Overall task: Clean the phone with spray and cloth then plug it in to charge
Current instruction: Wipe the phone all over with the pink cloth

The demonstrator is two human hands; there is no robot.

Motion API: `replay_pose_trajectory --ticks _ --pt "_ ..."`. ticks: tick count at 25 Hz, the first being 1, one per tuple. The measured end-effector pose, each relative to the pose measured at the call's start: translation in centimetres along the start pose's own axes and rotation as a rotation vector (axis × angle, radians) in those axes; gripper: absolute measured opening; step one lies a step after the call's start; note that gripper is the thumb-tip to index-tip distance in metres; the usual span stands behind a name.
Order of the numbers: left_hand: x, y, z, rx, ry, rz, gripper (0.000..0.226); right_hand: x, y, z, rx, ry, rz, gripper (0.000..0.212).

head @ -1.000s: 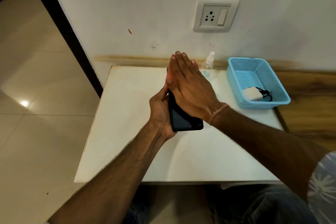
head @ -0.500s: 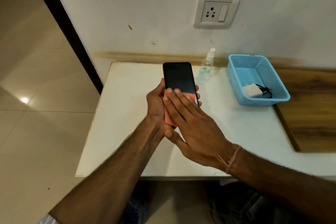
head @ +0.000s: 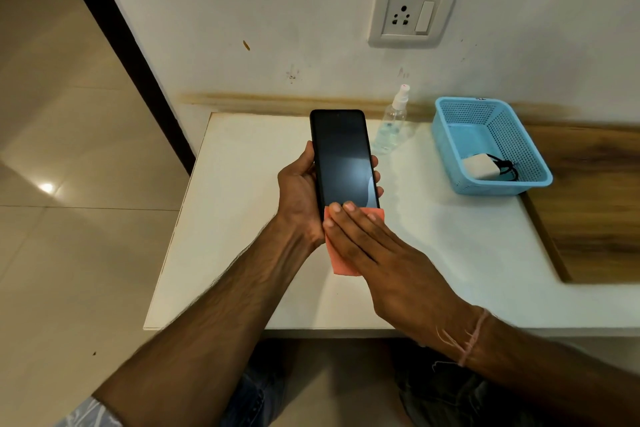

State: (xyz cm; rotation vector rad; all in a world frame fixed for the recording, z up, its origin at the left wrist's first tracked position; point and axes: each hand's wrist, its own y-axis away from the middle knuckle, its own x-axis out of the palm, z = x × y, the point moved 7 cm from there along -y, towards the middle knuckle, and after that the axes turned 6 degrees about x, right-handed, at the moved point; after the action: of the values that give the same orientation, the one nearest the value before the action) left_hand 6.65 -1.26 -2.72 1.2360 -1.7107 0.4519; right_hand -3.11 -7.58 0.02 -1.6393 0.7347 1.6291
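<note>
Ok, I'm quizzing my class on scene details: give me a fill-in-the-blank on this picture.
The left hand grips the phone; the right hand presses the cloth on its ____.
The charger lies in the ____ basket.
____ is plugged into the wall socket.
Missing: screen; blue; nothing.

The lower end of the phone was covered by the cloth, most of which was hidden under the right hand. Of the left hand, most of each finger was concealed behind the phone.
</note>
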Motion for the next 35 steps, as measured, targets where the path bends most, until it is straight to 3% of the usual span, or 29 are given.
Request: replay_pose_trajectory --ticks 2,4,6,8,11,15,19,23,24,27,31,35 --pt "-0.3 -0.3 -0.2 0.037 -0.004 -0.024 0.074 -1.2 -0.1 -0.7 0.028 -0.226 0.024 0.081" --pt "-0.7 -0.5 -0.6 0.08 0.001 -0.047 0.072 -2.8 0.3 -3.0 0.133 -0.423 -0.067 0.068" --pt "-1.2 -0.7 -0.9 0.1 -0.018 -0.055 0.069 -4.3 1.1 -6.7 0.215 -0.374 -0.246 0.057" --pt "-1.7 -0.7 -0.8 0.103 -0.055 -0.073 0.068 -3.9 1.7 -11.1 0.321 -0.26 -0.31 0.046" --pt "-1.9 -0.8 -0.5 0.098 -0.091 -0.089 0.068 -0.5 1.5 -15.8 0.4 -0.126 -0.183 0.041" --pt "-1.9 -0.8 -0.6 0.1 -0.095 -0.095 0.068 3.1 0.8 -17.1 0.354 0.043 -0.08 0.054" --pt "-1.9 -0.8 -0.6 0.101 -0.108 -0.096 0.067 3.5 0.9 -16.8 0.386 0.065 -0.066 0.051" --pt "-1.9 -0.6 -0.6 0.1 -0.107 -0.118 0.066 2.2 0.3 -15.9 0.461 0.018 0.084 0.041" --pt "-2.0 -0.6 -0.6 0.104 -0.102 -0.125 0.065 1.1 -0.1 -15.4 0.527 -0.105 0.025 0.039" --pt "-1.9 -0.3 -0.5 0.108 -0.119 -0.142 0.066 -1.5 -1.5 -12.7 0.777 -0.764 -0.273 0.031" --pt "-1.3 0.4 -0.3 0.119 -0.127 -0.203 0.062 0.4 -3.8 -8.3 0.978 -1.408 -0.164 0.047" --pt "-0.6 1.0 -0.4 0.129 -0.166 -0.247 0.059 0.5 -4.0 -7.1 0.922 -1.837 -0.271 0.042"
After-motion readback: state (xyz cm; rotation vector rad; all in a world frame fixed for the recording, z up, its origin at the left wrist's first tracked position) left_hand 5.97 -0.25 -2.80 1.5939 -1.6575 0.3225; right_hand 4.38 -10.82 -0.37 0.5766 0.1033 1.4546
